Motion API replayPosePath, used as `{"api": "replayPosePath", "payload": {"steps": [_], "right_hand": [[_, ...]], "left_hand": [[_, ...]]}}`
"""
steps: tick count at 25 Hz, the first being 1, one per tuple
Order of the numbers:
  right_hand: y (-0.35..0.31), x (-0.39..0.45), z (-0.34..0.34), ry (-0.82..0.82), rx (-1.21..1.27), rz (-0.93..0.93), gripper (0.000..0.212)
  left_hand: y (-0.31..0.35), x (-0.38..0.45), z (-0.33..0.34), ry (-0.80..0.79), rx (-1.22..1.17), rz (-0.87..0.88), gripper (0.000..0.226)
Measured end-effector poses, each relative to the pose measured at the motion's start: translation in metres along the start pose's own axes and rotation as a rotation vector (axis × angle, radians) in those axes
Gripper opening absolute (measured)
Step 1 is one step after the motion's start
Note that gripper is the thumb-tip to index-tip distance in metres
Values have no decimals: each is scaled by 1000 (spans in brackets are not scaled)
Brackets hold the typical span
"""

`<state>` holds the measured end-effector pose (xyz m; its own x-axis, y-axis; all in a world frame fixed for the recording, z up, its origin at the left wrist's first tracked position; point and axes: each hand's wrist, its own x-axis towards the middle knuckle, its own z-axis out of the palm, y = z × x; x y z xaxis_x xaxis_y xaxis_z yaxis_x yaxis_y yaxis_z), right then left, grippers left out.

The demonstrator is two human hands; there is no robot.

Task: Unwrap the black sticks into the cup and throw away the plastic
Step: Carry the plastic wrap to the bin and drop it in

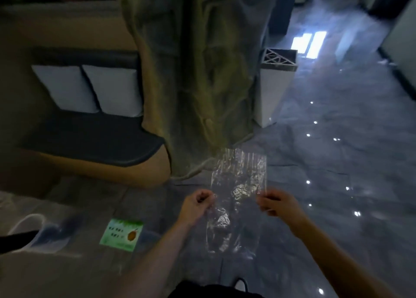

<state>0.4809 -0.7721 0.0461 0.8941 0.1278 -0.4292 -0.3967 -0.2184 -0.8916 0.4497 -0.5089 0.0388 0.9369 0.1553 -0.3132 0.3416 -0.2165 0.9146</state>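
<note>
A clear, crinkled plastic wrapper point(238, 185) hangs upright in front of me over the floor. My left hand point(198, 204) pinches its left edge and my right hand point(278, 203) pinches its right edge, with the sheet stretched between them. The wrapper looks empty. No black sticks and no cup are in view.
A white bin point(275, 88) with an open patterned top stands ahead on the glossy grey floor point(337, 162). A rock-like column point(202, 72) rises in the middle. A dark bench point(90, 137) with two white cushions is at the left. A green sticker point(121, 234) lies on the floor.
</note>
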Motion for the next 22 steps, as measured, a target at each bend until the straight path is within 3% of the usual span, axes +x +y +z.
{"api": "replayPosePath", "payload": {"steps": [11, 22], "right_hand": [[3, 35, -91, 285, 144, 5, 4], [-89, 181, -151, 466, 146, 48, 2]], "left_hand": [[53, 113, 92, -276, 169, 129, 20], [120, 313, 133, -389, 229, 248, 29]]}}
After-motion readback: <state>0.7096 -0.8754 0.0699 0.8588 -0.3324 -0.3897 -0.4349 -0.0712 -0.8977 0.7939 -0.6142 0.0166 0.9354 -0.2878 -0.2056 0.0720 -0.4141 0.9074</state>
